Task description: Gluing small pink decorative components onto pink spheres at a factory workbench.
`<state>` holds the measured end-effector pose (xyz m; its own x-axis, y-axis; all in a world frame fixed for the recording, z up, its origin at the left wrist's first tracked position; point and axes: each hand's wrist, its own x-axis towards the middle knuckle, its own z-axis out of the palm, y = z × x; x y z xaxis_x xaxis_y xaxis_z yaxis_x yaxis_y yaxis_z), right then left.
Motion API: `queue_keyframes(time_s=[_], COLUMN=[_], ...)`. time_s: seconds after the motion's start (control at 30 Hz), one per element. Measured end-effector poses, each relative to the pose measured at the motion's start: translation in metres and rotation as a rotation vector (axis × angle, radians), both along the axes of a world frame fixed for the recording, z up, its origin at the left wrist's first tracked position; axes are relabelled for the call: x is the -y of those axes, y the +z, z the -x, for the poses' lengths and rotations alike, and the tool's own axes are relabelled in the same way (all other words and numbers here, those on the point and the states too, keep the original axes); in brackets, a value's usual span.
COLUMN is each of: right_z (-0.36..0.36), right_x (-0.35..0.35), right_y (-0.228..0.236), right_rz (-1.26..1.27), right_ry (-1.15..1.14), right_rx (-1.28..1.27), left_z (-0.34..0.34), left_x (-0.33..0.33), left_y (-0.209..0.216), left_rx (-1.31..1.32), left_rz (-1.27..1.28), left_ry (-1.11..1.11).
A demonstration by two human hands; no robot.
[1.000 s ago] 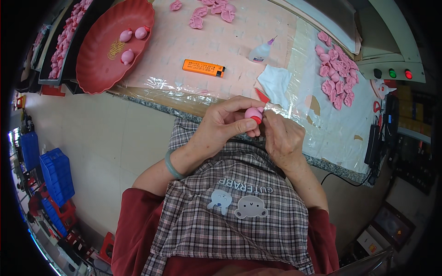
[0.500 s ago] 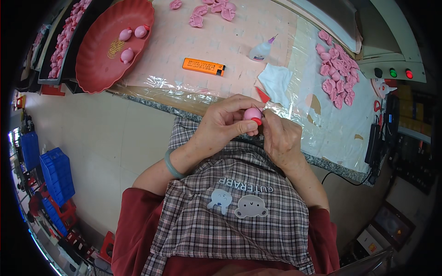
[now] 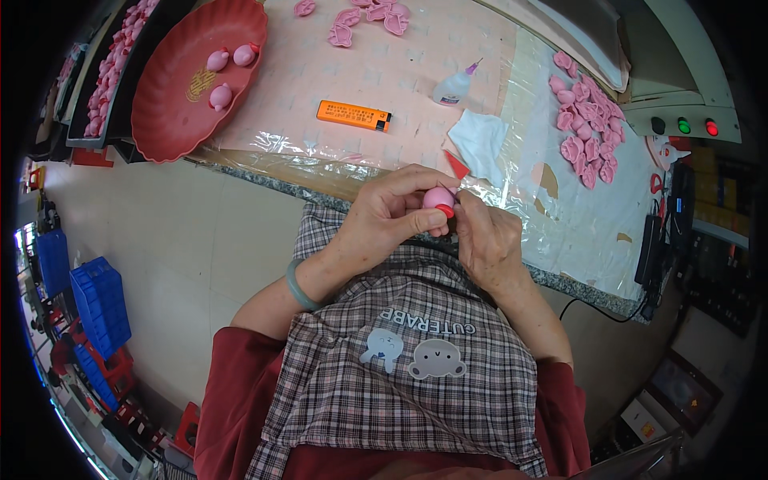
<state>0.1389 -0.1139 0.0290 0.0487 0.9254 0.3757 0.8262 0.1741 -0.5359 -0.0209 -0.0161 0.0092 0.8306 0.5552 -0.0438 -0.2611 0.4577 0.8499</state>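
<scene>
My left hand (image 3: 382,214) pinches a small round pink figure (image 3: 437,198) with a red band on its lower side, just past the table's near edge. Close against the figure's right side is my right hand (image 3: 490,238), its fingers curled and pressed together. A thin dark tip seems to show between these fingers and the figure, but what they hold is hidden. Beyond the hands lie a red pointed piece (image 3: 457,165) and a folded white cloth (image 3: 478,144). A small bottle with a purple needle tip (image 3: 454,86) stands behind the cloth.
An orange lighter (image 3: 354,116) lies mid-table. To the left, a red scalloped tray (image 3: 164,120) holds three pink figures, beside a dark bin of pink pieces (image 3: 120,68). Hollow pink pieces (image 3: 588,120) are heaped at right; others (image 3: 392,18) lie at the back.
My right hand has shifted very slightly against the pink figure. My left hand keeps its hold in the same place.
</scene>
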Motion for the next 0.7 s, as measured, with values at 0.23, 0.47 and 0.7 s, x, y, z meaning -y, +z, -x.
queue_keyframes(time_s=[0.23,0.47,0.7], right_z=[0.0005,0.0008,-0.0006], right_x=[0.0017,0.0004,0.0005], right_y=[-0.0021,-0.0020,-0.0026], right_rz=[0.056,0.023,0.044], right_ry=[-0.014,-0.012,-0.019], right_rx=[-0.018,-0.036,-0.036], left_z=[-0.0008,-0.0002,-0.0008], left_x=[-0.0008,-0.0001,0.0009], left_y=[0.0027,-0.0006,-0.0019], left_rx=[-0.009,0.001,0.020], left_rz=[0.021,0.003,0.003], left_ry=[0.008,0.000,0.021])
